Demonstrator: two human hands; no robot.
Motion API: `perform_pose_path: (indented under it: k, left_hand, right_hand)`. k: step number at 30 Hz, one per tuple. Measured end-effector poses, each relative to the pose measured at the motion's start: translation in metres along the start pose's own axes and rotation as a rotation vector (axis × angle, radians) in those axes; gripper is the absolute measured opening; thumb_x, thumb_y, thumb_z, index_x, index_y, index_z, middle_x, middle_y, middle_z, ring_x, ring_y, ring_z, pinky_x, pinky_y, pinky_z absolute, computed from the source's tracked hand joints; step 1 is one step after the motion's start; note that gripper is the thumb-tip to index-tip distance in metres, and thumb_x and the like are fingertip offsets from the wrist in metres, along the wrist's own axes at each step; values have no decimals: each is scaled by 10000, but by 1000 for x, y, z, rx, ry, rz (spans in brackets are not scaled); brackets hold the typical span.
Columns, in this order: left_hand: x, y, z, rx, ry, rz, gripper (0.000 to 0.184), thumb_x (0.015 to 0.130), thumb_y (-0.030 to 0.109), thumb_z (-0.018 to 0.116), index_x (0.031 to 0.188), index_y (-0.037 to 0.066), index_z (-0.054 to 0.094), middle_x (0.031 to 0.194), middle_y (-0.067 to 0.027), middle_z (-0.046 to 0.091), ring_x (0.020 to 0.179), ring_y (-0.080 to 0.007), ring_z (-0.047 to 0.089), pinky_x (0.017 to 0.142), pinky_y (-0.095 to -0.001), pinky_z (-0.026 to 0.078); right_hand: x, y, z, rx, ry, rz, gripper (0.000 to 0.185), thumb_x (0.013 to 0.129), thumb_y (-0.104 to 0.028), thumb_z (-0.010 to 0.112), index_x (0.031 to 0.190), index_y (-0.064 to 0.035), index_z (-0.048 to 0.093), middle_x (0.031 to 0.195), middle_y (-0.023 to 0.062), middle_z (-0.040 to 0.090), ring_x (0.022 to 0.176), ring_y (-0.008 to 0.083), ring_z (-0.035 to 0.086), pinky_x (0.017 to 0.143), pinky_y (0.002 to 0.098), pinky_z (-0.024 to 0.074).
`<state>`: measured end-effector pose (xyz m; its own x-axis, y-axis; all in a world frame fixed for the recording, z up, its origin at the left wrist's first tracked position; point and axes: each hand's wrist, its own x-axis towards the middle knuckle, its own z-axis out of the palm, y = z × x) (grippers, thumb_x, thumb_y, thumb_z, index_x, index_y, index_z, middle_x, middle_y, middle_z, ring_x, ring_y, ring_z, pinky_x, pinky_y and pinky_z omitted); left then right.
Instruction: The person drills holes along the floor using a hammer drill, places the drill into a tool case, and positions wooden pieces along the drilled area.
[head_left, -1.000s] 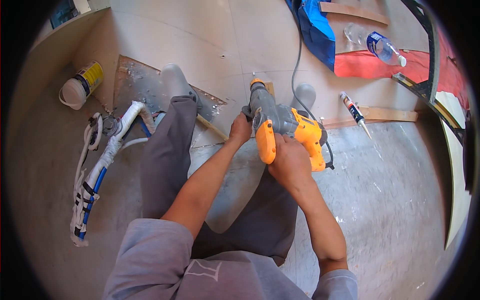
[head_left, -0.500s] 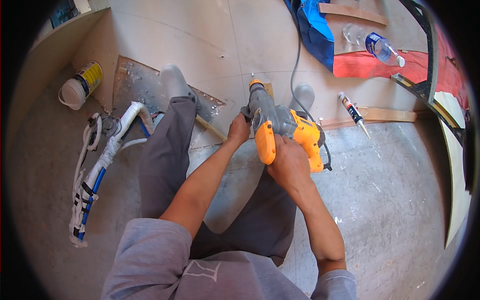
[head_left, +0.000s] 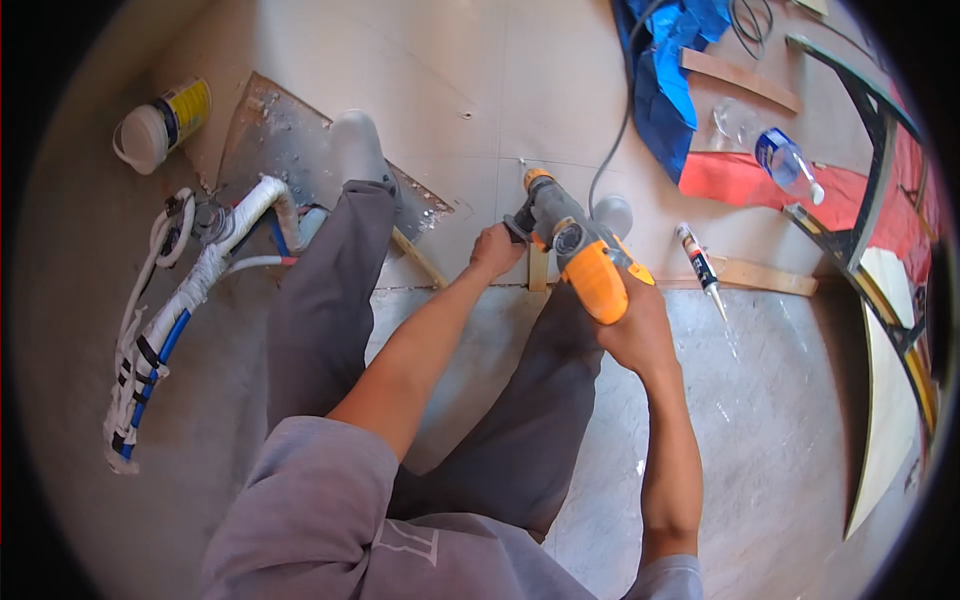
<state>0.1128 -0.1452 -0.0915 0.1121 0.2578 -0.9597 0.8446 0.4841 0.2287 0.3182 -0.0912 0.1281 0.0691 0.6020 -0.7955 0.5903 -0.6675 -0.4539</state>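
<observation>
We grip the drill (head_left: 557, 212) with left hand (head_left: 497, 252) forward, right hand (head_left: 640, 325) behind; its bit (head_left: 522, 163) beyond both, contact unclear, needs steadying.

Soft, fairly bright daylight pales the floor (head_left: 430, 90), leaving a bluish sheen on its smoother grey part. Shadow darkens the right side; the round view bends straight lines and falls to black at its corners.

Your drill (head_left: 597, 283) is orange and dark grey, your trousers (head_left: 325, 270) are plain dark grey, and your shirt (head_left: 470, 555) is muted grey with a pale line motif. You see a bright blue tarp (head_left: 662, 105), a red sheet (head_left: 725, 180) and a white bucket (head_left: 145, 138).
</observation>
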Motion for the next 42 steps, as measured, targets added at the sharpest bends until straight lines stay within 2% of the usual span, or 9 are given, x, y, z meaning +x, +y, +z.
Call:
perform_pose_path:
  k: [2, 5, 12, 20, 38, 42]
  left_hand:
    - [-14, -18, 16, -47, 2, -47, 432, 742, 367, 693, 1040, 57, 655, 1028, -215, 659, 1003, -386, 614, 864, -450, 495]
    - [0, -5, 11, -90, 42, -33, 374, 740, 288, 710, 1043, 75, 659, 1035, -200, 661, 1009, -385, 613, 861, -450, 498]
    - [3, -8, -14, 25, -13, -19, 358, 747, 275, 708, 1036, 71, 657, 1023, -202, 662, 993, -373, 621, 851, -437, 503]
    - [4, -10, -2, -24, 2, -20, 340, 754, 263, 698, 1022, 58, 653, 996, -212, 663, 979, -381, 621, 839, -439, 506]
    - [4, -15, 3, -51, 42, 12, 335, 743, 282, 716, 967, 36, 667, 968, -229, 661, 966, -386, 624, 819, -430, 511]
    - [12, -28, -5, -75, 7, 44, 331, 767, 306, 694, 968, 45, 668, 973, -231, 659, 969, -381, 626, 817, -429, 511]
  right_hand:
    - [-8, 3, 2, -19, -76, 43, 237, 696, -99, 679, 912, -40, 601, 828, 207, 645, 827, 404, 616, 729, 463, 486]
    - [-1, -11, 4, -138, -82, 30, 220, 703, -112, 683, 892, -42, 596, 860, 205, 648, 831, 399, 617, 729, 458, 487]
    - [4, -21, 15, -93, -80, 21, 206, 716, -130, 680, 875, -36, 590, 801, 199, 647, 780, 414, 615, 706, 465, 488]
    - [3, -18, 8, -102, -74, 30, 214, 700, -125, 697, 875, -48, 602, 769, 192, 649, 764, 395, 625, 693, 457, 493]
    - [-4, -15, 19, -140, -63, -13, 225, 679, -89, 693, 860, -35, 571, 817, 186, 632, 787, 385, 614, 697, 453, 489]
    - [-1, -35, 39, -226, -74, 13, 305, 638, -63, 708, 893, -19, 547, 819, 188, 620, 763, 385, 617, 697, 452, 503]
